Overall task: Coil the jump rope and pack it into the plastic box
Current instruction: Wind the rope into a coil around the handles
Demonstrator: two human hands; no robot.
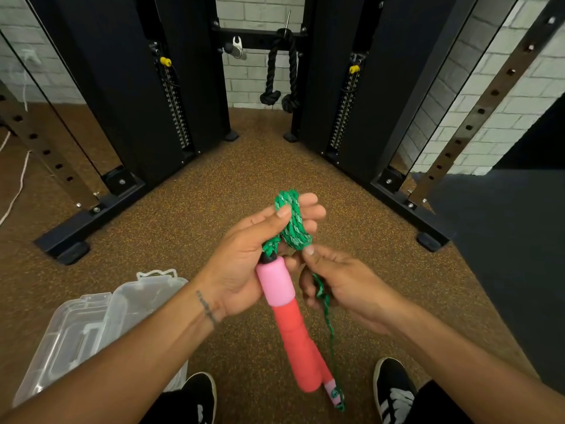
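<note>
Between my hands, at frame centre, my left grip (pixel 244 264) clasps the rope (pixel 292 223) coils and pink handle (pixel 276 283). My right grip (pixel 342 286) pinches the rope's loose strand. At 8 o'clock, the box (pixel 76 328) lies open on the floor (pixel 183 209).

A speckled brown rubber floor (pixel 214 191) is seen throughout, bordered at 3 o'clock by dark matting (pixel 504 240). At 12 o'clock a white brick wall (pixel 260 71) is fronted by a black cable machine (pixel 128 87), from whose crossbar a black rope attachment (pixel 281 78) is hung.
</note>
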